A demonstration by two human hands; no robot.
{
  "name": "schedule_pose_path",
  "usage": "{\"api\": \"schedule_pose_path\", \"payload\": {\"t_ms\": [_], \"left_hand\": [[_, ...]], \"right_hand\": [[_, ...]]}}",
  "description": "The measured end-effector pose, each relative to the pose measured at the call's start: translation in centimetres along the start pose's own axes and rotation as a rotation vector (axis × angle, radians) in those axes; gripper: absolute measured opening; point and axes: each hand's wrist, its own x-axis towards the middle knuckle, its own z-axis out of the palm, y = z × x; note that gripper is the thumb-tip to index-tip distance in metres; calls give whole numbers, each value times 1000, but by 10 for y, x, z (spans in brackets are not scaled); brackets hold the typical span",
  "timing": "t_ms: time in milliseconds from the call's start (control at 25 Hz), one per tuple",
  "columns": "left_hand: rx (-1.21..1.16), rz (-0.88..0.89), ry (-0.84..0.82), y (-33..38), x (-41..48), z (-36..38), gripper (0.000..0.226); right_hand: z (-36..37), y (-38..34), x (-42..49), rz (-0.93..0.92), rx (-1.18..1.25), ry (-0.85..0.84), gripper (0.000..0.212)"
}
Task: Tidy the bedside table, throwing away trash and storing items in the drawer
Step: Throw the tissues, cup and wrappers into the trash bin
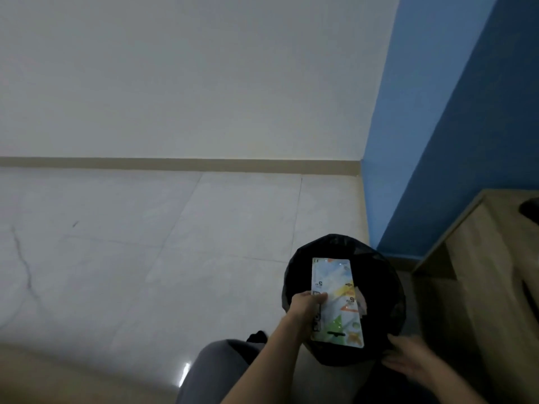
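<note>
A flat colourful package point(338, 290), printed white, yellow and green, hangs over the mouth of a bin lined with a black bag point(379, 275). My left hand point(304, 306) grips the package by its left edge. My right hand point(408, 358) rests on the bin's near right rim with fingers spread along the black bag. The wooden bedside table point(478, 258) stands at the right edge, right of the bin.
A dark object point(530, 209) lies on the bedside table's top, cut off by the frame. A blue wall rises behind the table, a white wall with a beige skirting runs across the back. Pale floor tiles spread to the left. My grey-clad knee is at the bottom.
</note>
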Motion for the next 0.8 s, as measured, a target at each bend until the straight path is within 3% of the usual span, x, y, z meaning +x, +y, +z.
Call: {"api": "schedule_pose_path", "payload": {"t_ms": [160,320,440,480,560,640,680,800], "left_hand": [[-58,-77,29,-12,24,-6,14],[-166,-114,26,-13,37,-1,33],[-227,-103,-13,-8,33,2,27],[-210,-71,17,-6,30,3,21],[-12,136,278,-16,35,0,20],[254,304,557,-32,36,-6,29],[299,300,629,-38,37,-7,38],[35,78,521,-43,48,-5,57]], "right_hand": [[12,1,4,-41,99,-50,34],[11,-3,5,-59,106,-59,36],[10,-6,2,-48,124,-74,37],[10,-7,2,-43,134,-86,37],[11,-7,3,-37,163,-103,37],[14,-8,2,-41,190,-111,38],[15,-10,2,-45,203,-125,38],[23,-18,7,-60,244,-142,36]]}}
